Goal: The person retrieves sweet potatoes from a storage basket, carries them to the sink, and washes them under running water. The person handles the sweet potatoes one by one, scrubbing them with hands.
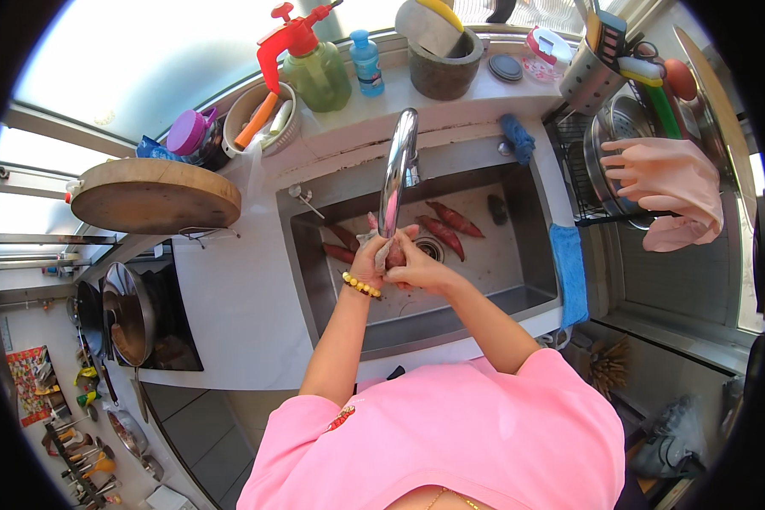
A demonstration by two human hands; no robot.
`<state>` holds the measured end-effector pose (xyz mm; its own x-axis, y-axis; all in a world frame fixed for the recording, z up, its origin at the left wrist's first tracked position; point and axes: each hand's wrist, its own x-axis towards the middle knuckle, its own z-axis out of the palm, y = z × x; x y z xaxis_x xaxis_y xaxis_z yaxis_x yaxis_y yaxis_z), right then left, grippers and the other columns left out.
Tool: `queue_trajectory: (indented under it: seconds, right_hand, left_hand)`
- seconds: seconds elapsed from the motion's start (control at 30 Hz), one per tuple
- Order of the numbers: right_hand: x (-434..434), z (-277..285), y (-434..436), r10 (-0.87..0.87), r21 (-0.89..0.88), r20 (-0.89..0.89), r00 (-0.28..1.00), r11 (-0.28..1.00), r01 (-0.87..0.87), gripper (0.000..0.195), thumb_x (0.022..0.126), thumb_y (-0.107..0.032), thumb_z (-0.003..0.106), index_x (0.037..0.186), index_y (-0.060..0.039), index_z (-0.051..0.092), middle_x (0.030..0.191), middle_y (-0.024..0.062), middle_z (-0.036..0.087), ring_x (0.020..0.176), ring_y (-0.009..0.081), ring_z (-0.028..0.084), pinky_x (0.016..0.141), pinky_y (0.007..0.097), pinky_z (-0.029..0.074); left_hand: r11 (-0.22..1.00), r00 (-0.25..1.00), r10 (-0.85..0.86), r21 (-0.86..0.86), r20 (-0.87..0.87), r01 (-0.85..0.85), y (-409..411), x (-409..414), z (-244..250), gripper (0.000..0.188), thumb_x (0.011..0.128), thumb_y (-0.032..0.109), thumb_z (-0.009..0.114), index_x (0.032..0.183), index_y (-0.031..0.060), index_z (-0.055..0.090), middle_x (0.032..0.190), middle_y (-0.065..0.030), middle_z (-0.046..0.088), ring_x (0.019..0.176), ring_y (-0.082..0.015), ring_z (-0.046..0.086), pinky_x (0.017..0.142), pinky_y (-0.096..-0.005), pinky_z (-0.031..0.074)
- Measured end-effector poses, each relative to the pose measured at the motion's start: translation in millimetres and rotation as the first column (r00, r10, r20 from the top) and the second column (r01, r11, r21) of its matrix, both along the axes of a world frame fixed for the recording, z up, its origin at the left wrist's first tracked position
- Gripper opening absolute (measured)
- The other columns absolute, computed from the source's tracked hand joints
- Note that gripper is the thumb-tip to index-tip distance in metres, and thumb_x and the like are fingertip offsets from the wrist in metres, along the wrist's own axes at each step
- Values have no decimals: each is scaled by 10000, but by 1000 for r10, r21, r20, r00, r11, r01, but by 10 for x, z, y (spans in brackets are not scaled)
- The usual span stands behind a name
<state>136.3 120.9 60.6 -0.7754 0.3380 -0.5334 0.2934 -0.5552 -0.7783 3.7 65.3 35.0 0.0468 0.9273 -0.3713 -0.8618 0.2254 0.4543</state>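
Note:
Both hands are together over the stainless steel sink [503,303], under the end of the chrome faucet [400,159]. My left hand [366,260], with a yellow bead bracelet at its wrist, holds a greyish cloth [380,256] against a red-skinned sweet potato [396,254]. Gripping that sweet potato from the other side is my right hand [421,266]; fingers cover much of it. Two more sweet potatoes [456,219] [442,238] lie right of my hands near the drain [429,249]. Others [338,252] rest at the left, partly hidden by my left hand.
A dark oval object [498,210] lies at the sink's right. A blue towel [568,274] hangs over the right edge. Behind stand a stone mortar [443,73], a spray bottle [319,76] and a basket [234,121]. Left are a round chopping board [156,197] and a pan [127,315].

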Motion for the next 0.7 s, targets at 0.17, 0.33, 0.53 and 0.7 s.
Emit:
queue_trajectory:
  seconds: [0.17,0.33,0.53,0.7]
  right_hand:
    - [38,-174,271,-213,298,-86,973,927,229,476,839,-238,640,1223,14,512,954,105,587,914,150,557,757,286,471]
    - [-347,-693,205,-360,199,-48,932,911,362,332,916,-297,564,918,32,608,825,64,615,741,108,541,656,298,455]
    - [-247,-823,187,-487,-82,-20,873,871,484,297,928,-273,545,822,2,580,725,73,601,652,136,557,595,311,459]
    - [-304,-570,130,-774,-311,2,633,601,736,301,945,-278,513,788,-23,489,661,88,557,557,183,558,596,363,520]
  left_hand:
    - [971,571,-217,-234,-791,45,22,-117,-102,191,908,161,509,1014,14,571,940,-164,655,807,-250,649,701,-357,513]
    - [941,-162,-202,-238,-966,243,136,187,87,343,767,140,629,1070,27,516,962,-198,591,854,-346,578,701,-371,489]
    - [933,766,-358,-231,-534,275,-103,-14,76,243,818,71,634,1024,24,513,861,-52,562,791,-113,541,664,-270,470]
    - [912,754,-401,-305,-520,275,-154,-61,-16,143,911,226,520,840,105,492,592,14,450,431,-88,371,376,-251,257]
